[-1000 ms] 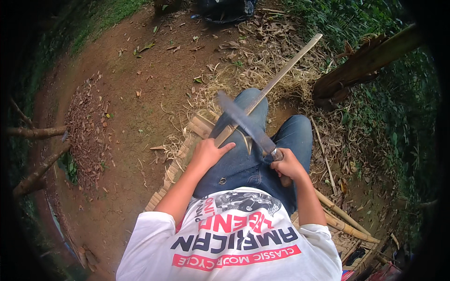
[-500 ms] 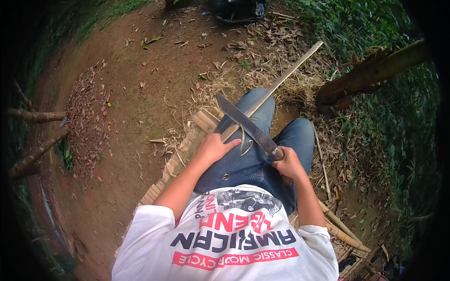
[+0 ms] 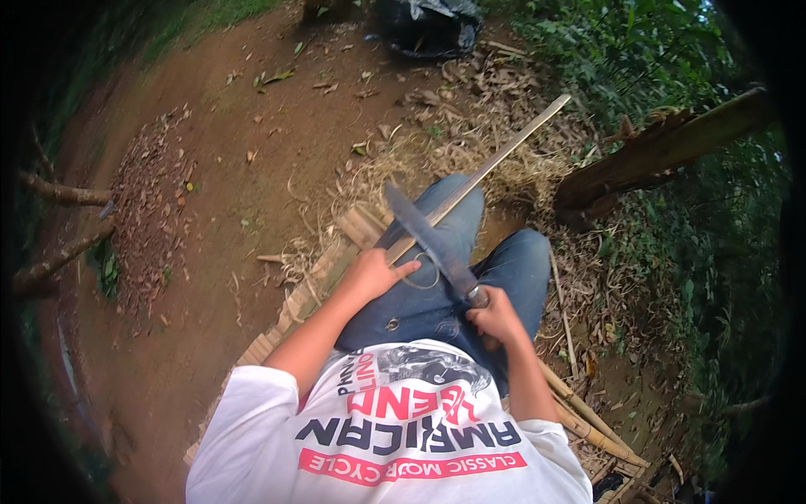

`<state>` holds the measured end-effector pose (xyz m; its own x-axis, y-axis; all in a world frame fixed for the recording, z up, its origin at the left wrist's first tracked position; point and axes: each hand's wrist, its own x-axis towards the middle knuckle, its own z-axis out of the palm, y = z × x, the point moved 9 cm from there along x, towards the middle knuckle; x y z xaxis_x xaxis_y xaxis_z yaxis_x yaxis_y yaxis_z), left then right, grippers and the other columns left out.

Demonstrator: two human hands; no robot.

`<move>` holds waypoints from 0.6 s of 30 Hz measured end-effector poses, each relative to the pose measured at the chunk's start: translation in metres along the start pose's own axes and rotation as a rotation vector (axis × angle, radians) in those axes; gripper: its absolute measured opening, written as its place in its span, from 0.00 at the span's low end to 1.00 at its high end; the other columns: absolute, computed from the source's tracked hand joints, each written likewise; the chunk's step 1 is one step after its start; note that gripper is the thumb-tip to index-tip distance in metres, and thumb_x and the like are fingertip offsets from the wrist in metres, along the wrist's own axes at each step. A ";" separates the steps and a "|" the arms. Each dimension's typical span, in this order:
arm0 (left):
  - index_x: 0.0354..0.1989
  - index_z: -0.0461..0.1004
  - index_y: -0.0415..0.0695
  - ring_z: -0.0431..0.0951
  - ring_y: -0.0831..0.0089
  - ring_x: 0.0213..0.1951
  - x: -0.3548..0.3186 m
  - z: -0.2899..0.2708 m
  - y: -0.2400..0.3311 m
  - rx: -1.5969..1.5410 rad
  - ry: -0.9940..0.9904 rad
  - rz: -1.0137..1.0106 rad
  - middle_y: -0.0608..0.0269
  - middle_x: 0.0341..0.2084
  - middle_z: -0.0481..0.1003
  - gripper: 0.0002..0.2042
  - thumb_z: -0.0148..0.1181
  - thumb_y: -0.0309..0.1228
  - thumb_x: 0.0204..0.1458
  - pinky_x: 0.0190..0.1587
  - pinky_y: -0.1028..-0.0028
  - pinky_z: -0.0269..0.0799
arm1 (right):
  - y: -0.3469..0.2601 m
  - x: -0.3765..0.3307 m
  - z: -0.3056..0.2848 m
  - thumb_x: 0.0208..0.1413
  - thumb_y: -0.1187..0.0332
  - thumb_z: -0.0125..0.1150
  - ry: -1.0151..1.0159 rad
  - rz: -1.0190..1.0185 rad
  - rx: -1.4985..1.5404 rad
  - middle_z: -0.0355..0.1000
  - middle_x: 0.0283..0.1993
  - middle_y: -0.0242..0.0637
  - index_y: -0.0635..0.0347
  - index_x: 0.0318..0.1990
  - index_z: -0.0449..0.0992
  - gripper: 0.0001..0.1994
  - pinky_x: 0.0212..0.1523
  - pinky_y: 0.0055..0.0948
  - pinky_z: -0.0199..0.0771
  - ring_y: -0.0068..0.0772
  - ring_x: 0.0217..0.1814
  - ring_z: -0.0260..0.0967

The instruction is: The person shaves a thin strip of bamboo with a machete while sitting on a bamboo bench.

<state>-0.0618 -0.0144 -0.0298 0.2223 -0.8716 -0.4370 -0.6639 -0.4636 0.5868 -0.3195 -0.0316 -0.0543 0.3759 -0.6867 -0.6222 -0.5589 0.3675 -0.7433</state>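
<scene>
My right hand [image 3: 497, 317] is wrapped round the handle of a machete [image 3: 431, 244], whose long dark blade slants up to the left across a bamboo strip [image 3: 512, 149]. The strip's near end lies under my left hand [image 3: 372, 275], with the thumb stretched along it and the fingers closed round it. From there the pale strip runs over my left thigh and out to the upper right. A thin curled shaving [image 3: 435, 281] hangs beside the strip, below the blade. The blade is slightly blurred, and I cannot tell whether its edge touches the bamboo.
I sit on a bamboo slat bench [image 3: 281, 323]. Pale shavings [image 3: 537, 172] and dry leaves cover the ground ahead. A thick log [image 3: 663, 155] slants in from the right, near green plants. A black plastic bag [image 3: 428, 29] lies at the far edge; branches [image 3: 67, 191] stick in at left.
The machete has drawn back a little toward me along the strip, and my right hand has come closer to my body. My left hand keeps its hold. The whole view has shifted slightly.
</scene>
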 end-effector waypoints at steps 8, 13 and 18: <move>0.44 0.80 0.45 0.81 0.51 0.38 -0.004 -0.041 -0.010 0.052 0.279 0.078 0.46 0.33 0.80 0.26 0.68 0.54 0.44 0.42 0.59 0.76 | 0.012 -0.019 -0.028 0.44 0.81 0.60 0.366 -0.082 0.350 0.67 0.19 0.33 0.67 0.35 0.71 0.09 0.15 0.27 0.65 0.24 0.15 0.64; 0.39 0.82 0.49 0.82 0.54 0.32 -0.005 -0.099 -0.002 0.062 0.431 0.190 0.53 0.26 0.80 0.17 0.68 0.47 0.45 0.35 0.59 0.76 | 0.025 -0.025 -0.041 0.46 0.82 0.60 0.519 -0.115 0.593 0.66 0.18 0.34 0.64 0.30 0.66 0.08 0.15 0.27 0.65 0.26 0.14 0.64; 0.32 0.83 0.50 0.81 0.55 0.30 -0.016 -0.117 0.014 0.065 0.412 0.158 0.56 0.23 0.80 0.14 0.70 0.46 0.43 0.35 0.59 0.75 | 0.028 -0.029 -0.043 0.47 0.81 0.61 0.612 -0.134 0.640 0.65 0.18 0.34 0.63 0.30 0.65 0.09 0.15 0.27 0.65 0.26 0.14 0.63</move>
<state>0.0092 -0.0256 0.0651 0.3720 -0.9278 -0.0297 -0.7532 -0.3203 0.5745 -0.3782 -0.0282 -0.0467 -0.1539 -0.8960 -0.4166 0.0491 0.4142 -0.9089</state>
